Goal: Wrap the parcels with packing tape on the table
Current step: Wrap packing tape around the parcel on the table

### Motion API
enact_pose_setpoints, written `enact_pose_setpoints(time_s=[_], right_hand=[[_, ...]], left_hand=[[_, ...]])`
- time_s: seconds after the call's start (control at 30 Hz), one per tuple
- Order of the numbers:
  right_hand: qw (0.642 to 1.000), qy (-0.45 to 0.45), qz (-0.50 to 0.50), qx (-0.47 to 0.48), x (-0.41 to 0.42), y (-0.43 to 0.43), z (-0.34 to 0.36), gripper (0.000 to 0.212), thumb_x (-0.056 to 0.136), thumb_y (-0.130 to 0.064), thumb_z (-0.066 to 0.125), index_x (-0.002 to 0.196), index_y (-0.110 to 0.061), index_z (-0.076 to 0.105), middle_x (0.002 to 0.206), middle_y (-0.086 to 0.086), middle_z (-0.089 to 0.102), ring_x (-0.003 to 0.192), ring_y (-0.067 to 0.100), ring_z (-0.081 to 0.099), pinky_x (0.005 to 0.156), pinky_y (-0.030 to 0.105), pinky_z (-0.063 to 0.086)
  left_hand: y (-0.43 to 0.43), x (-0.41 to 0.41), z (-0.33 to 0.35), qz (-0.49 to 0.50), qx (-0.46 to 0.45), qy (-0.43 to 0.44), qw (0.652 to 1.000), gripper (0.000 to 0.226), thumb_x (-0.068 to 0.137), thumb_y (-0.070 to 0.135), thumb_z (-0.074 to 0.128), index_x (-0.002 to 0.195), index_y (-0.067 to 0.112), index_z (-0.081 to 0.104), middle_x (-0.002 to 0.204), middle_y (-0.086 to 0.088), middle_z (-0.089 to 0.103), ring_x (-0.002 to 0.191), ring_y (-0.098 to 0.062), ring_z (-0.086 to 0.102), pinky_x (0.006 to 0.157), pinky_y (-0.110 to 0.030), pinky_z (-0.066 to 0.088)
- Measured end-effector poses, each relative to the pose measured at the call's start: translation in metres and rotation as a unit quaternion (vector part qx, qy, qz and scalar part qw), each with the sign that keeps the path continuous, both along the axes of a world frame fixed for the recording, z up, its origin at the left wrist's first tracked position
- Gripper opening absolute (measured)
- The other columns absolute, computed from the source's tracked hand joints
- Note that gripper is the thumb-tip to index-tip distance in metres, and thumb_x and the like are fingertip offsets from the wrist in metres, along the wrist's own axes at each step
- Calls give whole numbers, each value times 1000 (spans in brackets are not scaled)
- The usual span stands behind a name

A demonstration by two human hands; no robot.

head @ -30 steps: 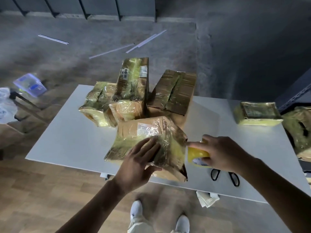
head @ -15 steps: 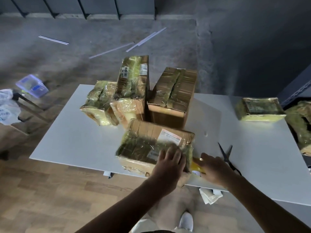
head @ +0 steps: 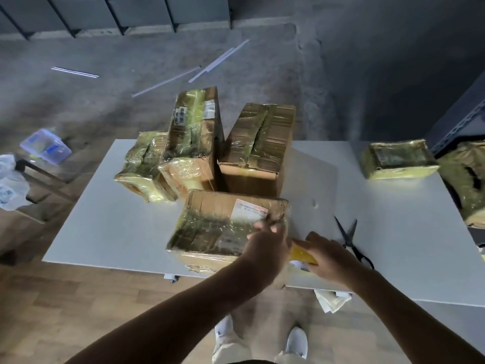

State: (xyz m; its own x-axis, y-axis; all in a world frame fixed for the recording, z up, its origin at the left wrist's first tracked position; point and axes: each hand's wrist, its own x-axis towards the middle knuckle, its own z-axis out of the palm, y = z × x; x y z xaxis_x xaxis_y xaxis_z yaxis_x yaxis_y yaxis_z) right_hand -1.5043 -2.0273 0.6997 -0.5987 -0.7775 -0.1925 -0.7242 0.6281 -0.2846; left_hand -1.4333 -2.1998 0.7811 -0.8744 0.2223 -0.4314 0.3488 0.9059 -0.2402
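Cardboard parcel [head: 225, 227], boxy, skinned in crinkled glossy tape, at the matte white table [head: 105, 232]'s near edge. My left hand [head: 267, 245] presses its right end; my right hand [head: 328, 256] grips the yellow tape roll [head: 301, 254] alongside. Grey concrete floor [head: 131, 48] beyond.

Far-right parcel [head: 468, 185] partly off-frame

A warehouse-like packing room: tape-wrapped cardboard parcels [head: 194, 135] piled on a white table [head: 105, 219], metal racking [head: 464, 119] at 3 o'clock, bare concrete floor [head: 105, 101] at 12.
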Motion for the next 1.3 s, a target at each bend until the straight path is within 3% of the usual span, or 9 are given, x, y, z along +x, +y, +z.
enact_pose_setpoints(time_s=[0.07, 0.17, 0.33, 0.5, 0.67, 0.77, 0.93, 1.13, 1.3], right_hand=[[994, -45, -13, -96, -5, -1, 17, 69, 82, -29, 73, 142, -39, 41, 103, -1, 52, 86, 17, 61, 71, 28, 52], [978, -32, -37, -202, -20, -9, 49, 71, 74, -7, 75, 136, -29, 49, 109, 3, 51, 94, 21, 58, 73, 39, 53], [946, 8, -34, -322, -44, -35, 107, 66, 81, -14, 65, 138, -37, 40, 115, 3, 51, 101, 15, 52, 77, 27, 49], [934, 19, 9, -356, -52, -71, 133, 67, 85, -12, 65, 142, -32, 38, 116, 0, 52, 102, 12, 52, 82, 17, 42], [935, -82, 57, -341, -43, -106, 145, 68, 90, -18, 63, 143, -45, 29, 136, -22, 41, 118, 2, 46, 90, 16, 44], [945, -77, 108, -300, -34, -129, 145, 69, 92, -23, 60, 145, -46, 23, 139, -11, 42, 115, 4, 46, 88, 9, 39], [955, -83, 110, -264, -35, -152, 159, 73, 93, -23, 57, 142, -57, 15, 138, -1, 43, 109, 18, 54, 86, 40, 51], [961, -28, 124, -245, -29, -161, 165, 69, 91, -19, 56, 141, -54, 23, 108, 1, 50, 88, 18, 54, 73, 39, 51], [969, -10, 112, -221, -30, -151, 167, 75, 86, -18, 57, 140, -58, 21, 119, 6, 52, 101, 25, 56, 80, 41, 50]], left_hand=[[-26, 5, 11, 34, 74, 28, 996, 62, 90, 24, 58, 145, 16, 30, 151, -22, 20, 135, -48, 29, 85, -45, 54], [-70, 17, 36, 70, 177, 87, 978, 71, 87, 33, 63, 147, 24, 28, 151, -16, 23, 125, -34, 44, 82, -42, 55], [-120, 41, 51, 112, 325, 212, 915, 71, 81, 39, 70, 144, 22, 42, 124, -12, 51, 94, -31, 65, 70, -39, 59], [-123, 68, 25, 200, 458, 234, 834, 75, 81, 41, 72, 146, 27, 38, 128, 0, 46, 101, -16, 61, 80, -32, 56], [-156, 86, 26, 240, 377, 254, 858, 78, 73, 50, 73, 140, 33, 36, 136, 7, 43, 78, -11, 67, 60, -27, 55], [-163, 84, 26, 253, 288, 220, 897, 98, 65, 50, 81, 144, 23, 29, 148, -7, 31, 92, -31, 67, 64, -38, 57], [-161, 86, 18, 307, 307, 220, 874, 116, 71, 44, 81, 143, 43, -9, 159, -7, 18, 115, -37, 58, 80, -43, 53], [-159, 88, 15, 288, 280, 242, 883, 100, 71, 43, 80, 151, 32, 21, 159, -10, 18, 141, -34, 29, 88, -49, 51], [-159, 88, 11, 314, 322, 226, 864, 98, 75, 42, 77, 149, 48, 12, 147, 6, 41, 117, -22, 57, 79, -38, 54]])
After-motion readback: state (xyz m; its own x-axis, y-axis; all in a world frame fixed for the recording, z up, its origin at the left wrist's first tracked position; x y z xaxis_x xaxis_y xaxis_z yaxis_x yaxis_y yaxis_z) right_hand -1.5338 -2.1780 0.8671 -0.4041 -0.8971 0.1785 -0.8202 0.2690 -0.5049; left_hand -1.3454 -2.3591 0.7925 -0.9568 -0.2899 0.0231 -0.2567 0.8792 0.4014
